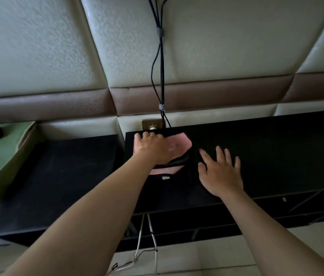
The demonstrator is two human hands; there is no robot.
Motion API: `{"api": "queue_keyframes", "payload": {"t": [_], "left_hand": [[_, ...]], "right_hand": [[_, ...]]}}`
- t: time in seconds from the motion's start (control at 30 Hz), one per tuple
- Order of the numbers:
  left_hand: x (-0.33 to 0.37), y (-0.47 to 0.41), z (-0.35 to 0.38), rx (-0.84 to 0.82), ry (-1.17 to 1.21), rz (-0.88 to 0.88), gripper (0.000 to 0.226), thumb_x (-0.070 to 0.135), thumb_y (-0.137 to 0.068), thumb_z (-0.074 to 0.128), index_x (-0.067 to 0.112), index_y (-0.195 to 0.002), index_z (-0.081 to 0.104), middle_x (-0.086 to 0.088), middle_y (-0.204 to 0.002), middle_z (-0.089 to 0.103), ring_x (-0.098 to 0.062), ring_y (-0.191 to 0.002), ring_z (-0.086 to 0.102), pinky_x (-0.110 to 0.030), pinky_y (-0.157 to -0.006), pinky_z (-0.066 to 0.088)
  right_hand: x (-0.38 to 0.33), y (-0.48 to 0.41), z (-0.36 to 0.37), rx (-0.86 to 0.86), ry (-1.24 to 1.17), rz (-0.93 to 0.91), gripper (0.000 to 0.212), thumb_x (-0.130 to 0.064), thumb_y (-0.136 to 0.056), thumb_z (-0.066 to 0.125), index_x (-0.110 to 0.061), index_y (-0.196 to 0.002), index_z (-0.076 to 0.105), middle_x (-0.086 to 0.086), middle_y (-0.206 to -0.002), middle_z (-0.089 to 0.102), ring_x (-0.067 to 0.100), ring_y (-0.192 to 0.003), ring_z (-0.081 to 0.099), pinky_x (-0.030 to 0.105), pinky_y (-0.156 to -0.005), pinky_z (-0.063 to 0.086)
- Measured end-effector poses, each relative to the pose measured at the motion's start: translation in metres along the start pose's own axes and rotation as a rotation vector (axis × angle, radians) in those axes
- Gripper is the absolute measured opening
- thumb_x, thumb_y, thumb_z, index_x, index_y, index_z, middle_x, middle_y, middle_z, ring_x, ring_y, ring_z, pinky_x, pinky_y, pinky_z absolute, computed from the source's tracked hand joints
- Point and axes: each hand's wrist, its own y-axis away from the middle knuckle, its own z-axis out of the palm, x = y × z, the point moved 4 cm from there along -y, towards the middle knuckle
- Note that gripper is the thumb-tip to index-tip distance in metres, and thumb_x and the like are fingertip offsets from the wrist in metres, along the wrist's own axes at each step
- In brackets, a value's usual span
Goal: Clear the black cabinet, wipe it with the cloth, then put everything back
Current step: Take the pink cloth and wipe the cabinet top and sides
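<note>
While L hand (pixel 151 149) presses cloth (pixel 179 145), grip apart, tips maybe curled, R hand (pixel 219 170) splayed on cabinet (pixel 276 148)

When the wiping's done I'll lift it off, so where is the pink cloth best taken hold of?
Pinch the free right edge of the pink cloth, coming from the right: it lies flat on the black cabinet, and the left hand covers its left part.

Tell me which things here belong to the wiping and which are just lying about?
In the job: pink fleecy cloth, long black cabinet top, left hand pressing the cloth, right hand beside it.
Lying about: black wall cables, brass wall socket, green fabric box, white cords underneath.
</note>
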Motion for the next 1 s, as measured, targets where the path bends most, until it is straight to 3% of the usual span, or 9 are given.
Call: {"api": "queue_keyframes", "payload": {"t": [0.1, 0.2, 0.3, 0.4, 0.5, 0.6, 0.7, 0.83, 1.0], "left_hand": [[-0.004, -0.001, -0.005, 0.006, -0.035, -0.006, 0.076, 0.079, -0.087, 0.033, 0.021, -0.127, 0.061, -0.011, -0.136, 0.052, -0.034, -0.131, 0.04, -0.051, -0.11, 0.026], [-0.006, 0.002, -0.02, 0.007, 0.058, 0.075, 0.05, 0.063, -0.087, 0.053, 0.019, -0.111, 0.06, -0.005, -0.108, 0.059, -0.031, -0.114, 0.056, -0.049, -0.108, 0.036], [-0.011, 0.009, -0.04, -0.016, 0.133, 0.156, 0.036, 0.043, -0.079, 0.069, 0.02, -0.102, 0.054, 0.001, -0.097, 0.059, -0.026, -0.09, 0.06, -0.036, -0.071, 0.048], [-0.012, 0.016, -0.064, 0.029, 0.149, 0.241, 0.037, 0.033, -0.075, 0.075, 0.024, -0.096, 0.046, 0.001, -0.097, 0.056, -0.025, -0.086, 0.057, -0.033, -0.062, 0.042], [-0.005, 0.026, -0.089, 0.093, 0.251, 0.31, 0.043, 0.023, -0.079, 0.073, 0.024, -0.105, 0.04, 0.0, -0.096, 0.054, -0.027, -0.085, 0.056, -0.038, -0.066, 0.046], [0.006, 0.034, -0.108, 0.261, 0.141, 0.348, 0.051, 0.019, -0.082, 0.068, 0.019, -0.124, 0.039, -0.002, -0.102, 0.057, -0.032, -0.092, 0.059, -0.041, -0.07, 0.047], [0.011, 0.035, -0.108, 0.329, 0.039, 0.318, 0.037, 0.02, -0.088, 0.064, 0.013, -0.123, 0.054, -0.008, -0.112, 0.062, -0.034, -0.1, 0.062, -0.039, -0.069, 0.044], [0.008, 0.038, -0.095, 0.208, 0.152, 0.274, 0.029, 0.022, -0.083, 0.06, 0.018, -0.112, 0.061, -0.006, -0.107, 0.061, -0.032, -0.095, 0.061, -0.037, -0.069, 0.048], [0.002, 0.051, -0.114, -0.125, 0.732, 0.243, 0.014, 0.012, -0.066, 0.069, 0.015, -0.077, 0.06, -0.005, -0.088, 0.061, -0.022, -0.082, 0.055, -0.034, -0.07, 0.046]], "right_hand": [[0.0, 0.001, 0.0, 0.007, -0.011, -0.007, 0.057, -0.054, -0.102, 0.016, -0.046, -0.158, 0.005, 0.008, -0.169, 0.001, 0.032, -0.155, -0.005, 0.059, -0.122, 0.0], [0.001, 0.0, 0.001, 0.022, -0.009, -0.011, 0.057, -0.054, -0.102, 0.016, -0.046, -0.158, 0.007, 0.009, -0.169, 0.003, 0.033, -0.155, -0.004, 0.059, -0.122, 0.0], [0.001, 0.0, 0.002, 0.032, -0.005, -0.012, 0.057, -0.054, -0.101, 0.017, -0.045, -0.157, 0.008, 0.01, -0.169, 0.004, 0.034, -0.155, -0.002, 0.06, -0.122, 0.002], [0.002, -0.001, 0.002, 0.027, -0.005, -0.014, 0.057, -0.054, -0.101, 0.016, -0.045, -0.157, 0.009, 0.011, -0.169, 0.005, 0.034, -0.155, -0.002, 0.06, -0.122, 0.002], [0.002, -0.001, 0.002, 0.03, -0.013, -0.019, 0.057, -0.054, -0.101, 0.015, -0.046, -0.157, 0.01, 0.011, -0.168, 0.006, 0.035, -0.154, -0.001, 0.06, -0.121, 0.002], [0.003, 0.0, 0.003, 0.03, -0.019, -0.026, 0.057, -0.055, -0.101, 0.016, -0.046, -0.157, 0.01, 0.011, -0.168, 0.007, 0.035, -0.154, 0.0, 0.06, -0.122, 0.002], [0.004, 0.001, 0.001, 0.029, -0.021, -0.024, 0.057, -0.054, -0.101, 0.017, -0.046, -0.157, 0.011, 0.011, -0.168, 0.007, 0.035, -0.155, 0.0, 0.061, -0.122, 0.003], [0.003, 0.001, 0.001, 0.035, -0.022, -0.029, 0.058, -0.054, -0.1, 0.016, -0.046, -0.157, 0.011, 0.011, -0.168, 0.007, 0.035, -0.154, 0.0, 0.061, -0.121, 0.003], [0.003, 0.0, 0.001, 0.022, -0.004, -0.029, 0.058, -0.055, -0.1, 0.018, -0.042, -0.157, 0.017, 0.011, -0.169, 0.006, 0.035, -0.155, -0.001, 0.061, -0.121, 0.003]]}}
